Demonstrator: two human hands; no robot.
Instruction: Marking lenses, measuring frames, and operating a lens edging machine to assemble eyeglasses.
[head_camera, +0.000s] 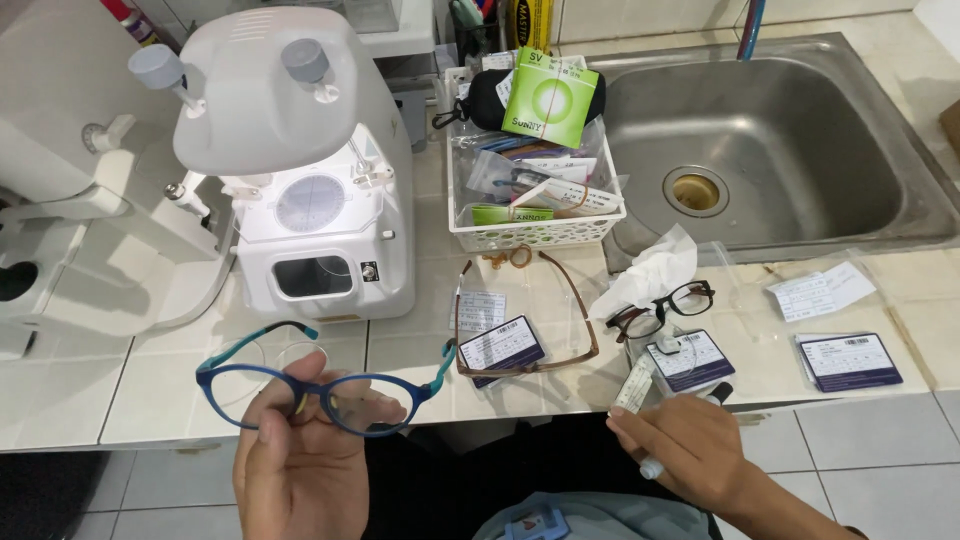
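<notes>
The left hand (300, 455) pinches a blue glasses frame (320, 385) with teal temples at its bridge, held in the air just off the tiled worktop (420, 355) edge; it looks light, thin and easily bent, so the bridge seems the safest hold. The right hand (690, 445), at the same edge, is closed around a white marker pen (655, 465). Beyond it, brown glasses (525, 320), black glasses (660, 308), cards and a white basket (535, 230) leave little free room.

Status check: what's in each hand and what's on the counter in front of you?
Left hand pinching blue glasses at the bridge. Right hand gripping a marker. Brown frames, black glasses and a white basket on the counter ahead.
</notes>
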